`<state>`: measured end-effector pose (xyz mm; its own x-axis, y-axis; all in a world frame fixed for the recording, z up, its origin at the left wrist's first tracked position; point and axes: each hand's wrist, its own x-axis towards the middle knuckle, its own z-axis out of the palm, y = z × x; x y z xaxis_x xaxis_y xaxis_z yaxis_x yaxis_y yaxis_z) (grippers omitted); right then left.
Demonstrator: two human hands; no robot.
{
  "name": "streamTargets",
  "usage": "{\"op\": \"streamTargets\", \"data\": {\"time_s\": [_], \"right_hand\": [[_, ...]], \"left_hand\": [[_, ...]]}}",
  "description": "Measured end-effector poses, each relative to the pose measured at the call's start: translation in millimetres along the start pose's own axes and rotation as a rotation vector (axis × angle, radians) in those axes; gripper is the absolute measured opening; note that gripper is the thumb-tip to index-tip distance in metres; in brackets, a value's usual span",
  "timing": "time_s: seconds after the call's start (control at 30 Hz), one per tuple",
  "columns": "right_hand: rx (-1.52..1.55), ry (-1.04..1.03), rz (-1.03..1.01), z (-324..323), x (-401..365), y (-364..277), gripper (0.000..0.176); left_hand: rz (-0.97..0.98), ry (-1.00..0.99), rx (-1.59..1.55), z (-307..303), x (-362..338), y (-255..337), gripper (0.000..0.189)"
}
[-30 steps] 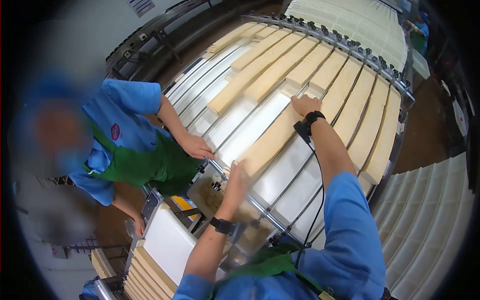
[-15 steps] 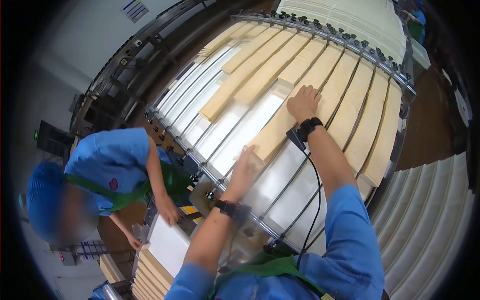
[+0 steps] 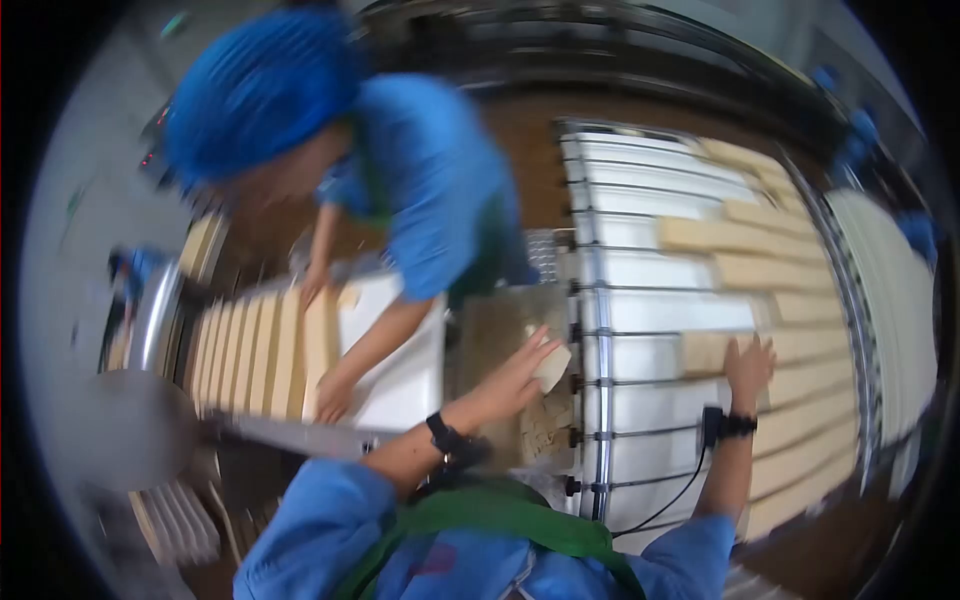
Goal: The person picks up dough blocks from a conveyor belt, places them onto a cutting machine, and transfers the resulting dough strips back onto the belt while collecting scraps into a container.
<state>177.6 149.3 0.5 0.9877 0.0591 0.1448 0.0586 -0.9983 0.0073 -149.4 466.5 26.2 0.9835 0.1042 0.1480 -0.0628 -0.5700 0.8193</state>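
My left hand (image 3: 508, 385) is closed on a small, flat, pale end piece (image 3: 553, 366), holding it over a bin (image 3: 480, 335) beside the rack. Similar cream-coloured scraps (image 3: 545, 430) lie in that bin. My right hand (image 3: 750, 370) rests with its fingers spread on a long cream-coloured block (image 3: 705, 353) among several like it. These blocks lie in lanes between thin metal rods on a white surface (image 3: 635, 360). Black bands circle both my wrists, and a cable runs from the right one.
To the left, a co-worker (image 3: 430, 190) in blue leans over a white tray (image 3: 395, 385), both hands at a row of upright cream blocks (image 3: 255, 350). A metal rail (image 3: 602, 400) edges the rack on my side. Pale sheets (image 3: 880, 260) stand beyond its far rail.
The view has swung left. My left hand has come off the block's near end and now holds a pale piece over the bin. The co-worker's hands are now at the upright blocks.
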Motion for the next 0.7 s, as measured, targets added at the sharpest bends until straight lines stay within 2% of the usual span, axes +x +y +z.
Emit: {"op": "streamTargets", "data": {"time_s": [0.07, 0.13, 0.17, 0.2, 0.23, 0.27, 0.3, 0.33, 0.37, 0.43, 0.47, 0.5, 0.53, 0.57, 0.6, 0.67, 0.7], "right_hand": [[0.074, 0.048, -0.131, -7.5, -28.1, -26.6, 0.062], [0.191, 0.261, -0.421, -7.8, -56.9, -48.6, 0.052], [0.187, 0.243, -0.497, -18.6, -71.6, -67.3, 0.052], [0.339, 0.194, -0.605, -36.8, -92.0, -85.5, 0.043], [0.494, 0.142, -0.695, -50.7, -112.3, -103.9, 0.034], [0.584, 0.089, -0.76, -59.2, -129.0, -122.0, 0.027], [0.674, 0.034, -0.818, -139.8, -186.9, -182.9, 0.02], [0.663, 0.022, -0.849, -110.0, -185.3, -178.9, 0.02], [0.672, -0.085, -0.919, -78.8, -183.7, -174.2, 0.011], [0.619, -0.062, -1.044, -84.5, -222.7, -207.6, 0.008], [0.609, -0.071, -1.065, -88.4, -241.1, -226.9, 0.008], [0.64, -0.187, -1.092, -92.1, -257.3, -245.4, 0.011], [0.668, -0.301, -1.114, -94.6, -270.6, -262.8, 0.013], [0.663, -0.422, -1.109, -93.8, -282.0, -279.8, 0.018], [0.7, -0.455, -1.141, -95.7, -298.2, -300.2, 0.018], [0.733, -0.491, -1.171, -94.2, -327.7, -344.6, 0.017], [0.762, -0.509, -1.247, -86.5, -339.1, -366.6, 0.019]], "left_hand": [[0.018, 0.116, 0.054, -8.9, -28.6, -20.4, 0.065], [-0.063, 0.233, 0.026, -19.6, -58.5, -31.1, 0.063], [-0.079, 0.233, -0.024, -22.6, -71.9, -42.0, 0.058], [-0.083, 0.224, -0.075, -25.3, -84.6, -51.4, 0.053], [-0.028, 0.365, -0.063, -27.9, -96.0, -57.4, 0.041], [-0.069, 0.411, -0.049, -36.4, -109.8, -60.2, 0.036], [-0.106, 0.452, -0.035, -46.8, -123.0, -62.5, 0.032], [-0.123, 0.479, -0.045, -57.1, -137.4, -64.0, 0.032], [-0.178, 0.587, -0.055, -68.3, -152.9, -64.9, 0.028], [-0.31, 0.826, -0.152, -86.0, -183.3, -78.6, 0.023], [-0.364, 0.944, -0.074, -98.3, -200.4, -90.4, 0.023], [-0.412, 1.032, 0.029, -110.9, -220.3, -103.4, 0.029], [-0.544, 1.084, 0.113, -122.0, -241.0, -115.0, 0.04], [-0.539, 1.154, 0.395, -126.4, -269.3, -151.0, 0.056], [-0.771, 1.177, 0.433, -134.0, -291.7, -164.0, 0.068], [-1.162, 1.088, 0.584, -143.0, -343.8, -201.0, 0.089], [-1.162, 1.087, 0.581, -148.0, -361.7, -206.8, 0.089]]}}
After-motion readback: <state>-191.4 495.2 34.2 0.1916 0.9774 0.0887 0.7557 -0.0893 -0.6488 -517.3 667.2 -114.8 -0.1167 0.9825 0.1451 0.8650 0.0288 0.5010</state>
